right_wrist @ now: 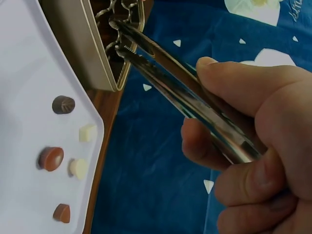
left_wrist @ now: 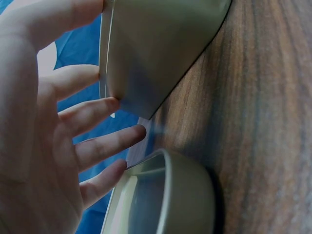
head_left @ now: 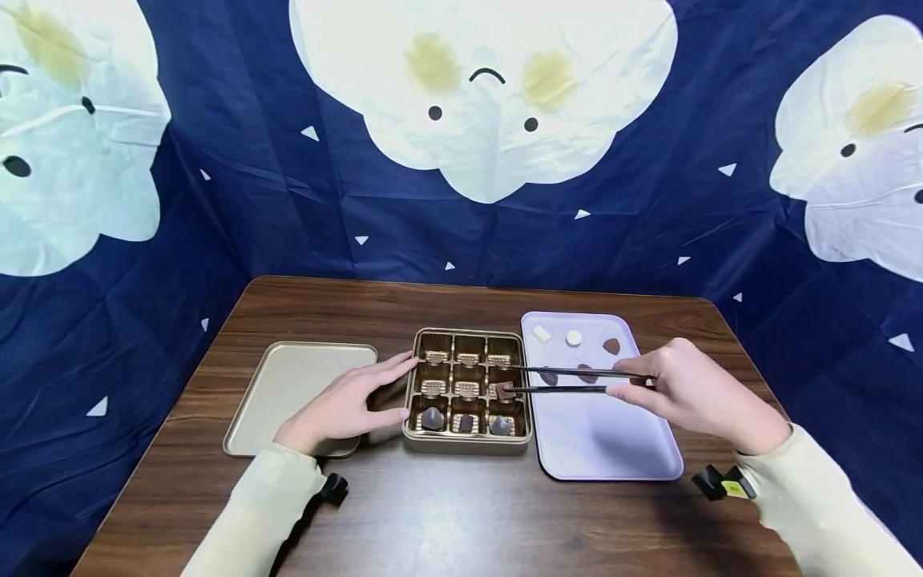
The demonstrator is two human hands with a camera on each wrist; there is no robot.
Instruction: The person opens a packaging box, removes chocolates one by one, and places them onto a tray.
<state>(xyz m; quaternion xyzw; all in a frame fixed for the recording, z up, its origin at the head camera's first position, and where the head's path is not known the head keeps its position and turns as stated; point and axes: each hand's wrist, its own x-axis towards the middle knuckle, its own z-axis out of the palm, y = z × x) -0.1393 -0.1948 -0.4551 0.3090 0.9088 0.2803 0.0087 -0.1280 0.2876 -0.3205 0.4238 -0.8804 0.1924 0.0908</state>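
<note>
Tongs (right_wrist: 214, 119), gripped in the right hand (head_left: 688, 389), reach into the box (head_left: 465, 446). Left hand (head_left: 342, 410), fingers spread, touches its side.

Nine chocolates (head_left: 433, 418); one box (head_left: 465, 447), lid (head_left: 292, 397), tray (head_left: 606, 458), tongs (right_wrist: 214, 126)

The right wrist view's edges cut off the lilac tray (right_wrist: 24, 87) and gold box (right_wrist: 78, 46).

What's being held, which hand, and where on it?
Right hand holds the metal tongs by both arms, well back from the tips. Left hand grips nothing; its fingers just touch the box.
</note>
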